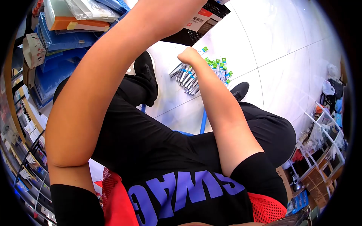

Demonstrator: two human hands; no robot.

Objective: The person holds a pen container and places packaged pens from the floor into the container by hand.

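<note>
My left hand (184,9) is at the top edge of the head view, partly cut off, with its fingers out of sight. It overlaps a black mesh box (194,37) with a red and white printed label, and whether it grips the box cannot be told. Lower down, my right hand (188,55) is over the near-left side of a pile of slim silver pen-like sticks (190,81). Green tags (217,64) show at their far ends. The right fingers look curled in and closed, and what they hold is hidden.
White tiled floor (279,45) lies under the pile, between my black shoes (145,77). Blue folders and files (64,39) are stacked at the upper left, above crowded shelves (32,150). A white rack (320,139) with bags and boxes stands at the right. Blue tubing (204,120) shows below me.
</note>
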